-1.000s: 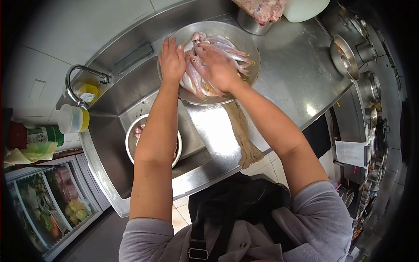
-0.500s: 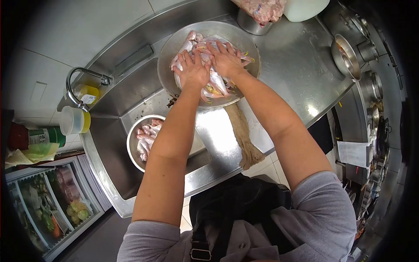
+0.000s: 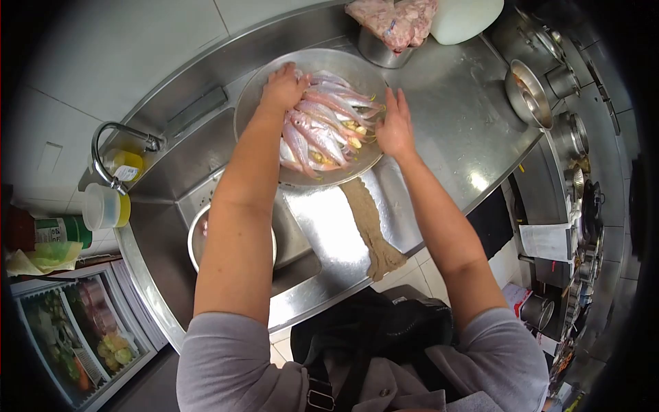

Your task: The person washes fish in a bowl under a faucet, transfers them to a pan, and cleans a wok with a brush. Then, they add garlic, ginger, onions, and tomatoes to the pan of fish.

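Observation:
Several pinkish-silver fish point(image 3: 322, 130) lie side by side in a wide metal bowl point(image 3: 248, 103) on the steel counter. My left hand point(image 3: 285, 88) rests at the far left of the fish, its fingers spread towards the bowl's back wall. At the right rim, my right hand point(image 3: 396, 130) is held edge-on with fingers stretched out, beside the fish tails. Neither hand grips a fish. A smaller metal bowl point(image 3: 193, 250) stands in the sink, mostly hidden under my left forearm; only a bit of pink shows inside it.
A brown cloth point(image 3: 371, 226) lies on the counter in front of the bowl. Behind stands a metal pot point(image 3: 384, 51) topped by bagged raw meat point(image 3: 395, 20). The faucet point(image 3: 103, 151) and plastic tubs point(image 3: 101, 206) are left; a metal pan point(image 3: 528, 96) is right.
My hands have moved apart from the middle of the fish, the left to the back left, the right to the right rim. The fish now lie more in line, and my left forearm covers the smaller bowl.

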Tool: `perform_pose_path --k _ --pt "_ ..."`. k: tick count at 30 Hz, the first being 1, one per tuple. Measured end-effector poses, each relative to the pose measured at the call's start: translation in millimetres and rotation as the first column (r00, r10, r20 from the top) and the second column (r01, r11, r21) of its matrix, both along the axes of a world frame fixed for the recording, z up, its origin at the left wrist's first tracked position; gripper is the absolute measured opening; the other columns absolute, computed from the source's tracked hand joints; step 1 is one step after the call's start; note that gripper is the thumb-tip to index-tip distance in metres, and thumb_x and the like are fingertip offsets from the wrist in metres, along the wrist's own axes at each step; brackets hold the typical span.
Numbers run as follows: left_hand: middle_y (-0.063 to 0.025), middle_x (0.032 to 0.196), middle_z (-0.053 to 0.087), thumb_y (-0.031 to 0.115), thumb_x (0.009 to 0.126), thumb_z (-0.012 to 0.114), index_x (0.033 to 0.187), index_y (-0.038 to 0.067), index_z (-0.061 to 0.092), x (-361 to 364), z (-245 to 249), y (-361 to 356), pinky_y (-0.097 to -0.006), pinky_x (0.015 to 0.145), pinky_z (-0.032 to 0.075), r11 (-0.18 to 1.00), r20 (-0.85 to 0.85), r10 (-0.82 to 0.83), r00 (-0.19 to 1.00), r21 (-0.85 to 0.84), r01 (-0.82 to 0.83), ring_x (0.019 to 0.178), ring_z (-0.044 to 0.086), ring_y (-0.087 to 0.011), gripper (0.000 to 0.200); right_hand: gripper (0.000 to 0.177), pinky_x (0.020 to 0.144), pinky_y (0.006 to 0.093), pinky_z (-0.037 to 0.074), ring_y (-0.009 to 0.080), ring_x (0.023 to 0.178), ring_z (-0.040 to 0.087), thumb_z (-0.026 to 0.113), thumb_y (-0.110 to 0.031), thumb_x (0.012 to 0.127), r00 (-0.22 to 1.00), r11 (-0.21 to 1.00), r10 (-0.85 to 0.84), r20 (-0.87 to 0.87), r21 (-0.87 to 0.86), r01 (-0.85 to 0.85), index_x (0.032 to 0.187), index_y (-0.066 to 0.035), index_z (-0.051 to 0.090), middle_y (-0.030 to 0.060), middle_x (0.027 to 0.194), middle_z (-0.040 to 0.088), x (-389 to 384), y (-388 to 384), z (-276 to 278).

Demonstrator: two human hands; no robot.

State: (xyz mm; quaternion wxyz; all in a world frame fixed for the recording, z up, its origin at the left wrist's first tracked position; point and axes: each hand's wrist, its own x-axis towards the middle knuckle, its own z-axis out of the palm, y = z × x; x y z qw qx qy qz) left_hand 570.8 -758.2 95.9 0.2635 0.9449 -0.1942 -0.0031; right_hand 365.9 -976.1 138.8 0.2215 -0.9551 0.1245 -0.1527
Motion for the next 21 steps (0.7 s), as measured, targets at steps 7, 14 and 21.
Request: perform_pose_path --k 7,14,21 --pt "-0.0034 0.162 0.021 0.057 0.099 0.034 0.151 0.016 0.036 -47.3 12.7 -15.6 -0.0595 0.117 0.018 0.945 -0.01 -0.183 0.983 0.273 0.179 0.149 0.019 -0.0308 0.066 0.076 0.117 0.0383 0.029 0.037 0.14 0.035 0.044 0.01 0.075 0.997 0.92 -0.056 0.056 0.39 0.03 0.15 -0.001 0.032 0.0252 0.15 0.036 6.0 -2.5 2.8" --pt "-0.0068 0.161 0.024 0.054 0.1 0.035 0.152 0.014 0.034 -48.8 17.2 -15.5 -0.0562 0.118 0.017 0.939 -0.016 -0.189 0.982 0.29 0.185 0.15 0.016 -0.0315 0.065 0.076 0.116 0.0379 0.03 0.0357 0.14 0.037 0.042 0.013 0.075 0.996 0.893 -0.057 0.07 0.45 0.019 0.149 -0.002 0.034 0.0241 0.149 0.038 10.3 -3.8 9.5" --pt "-0.016 0.157 0.031 0.05 0.1 0.04 0.148 0.014 0.04 -6.8 29.4 45.5 -0.0429 0.119 0.022 0.957 -0.149 -0.235 0.96 -0.207 0.202 0.147 0.024 -0.0327 0.06 0.076 0.116 0.0377 0.031 0.0353 0.139 0.039 0.043 0.012 0.075 0.997 0.899 -0.055 0.06 0.438 0.023 0.149 -0.004 0.036 0.0223 0.149 0.039 8.7 -7.4 0.1"
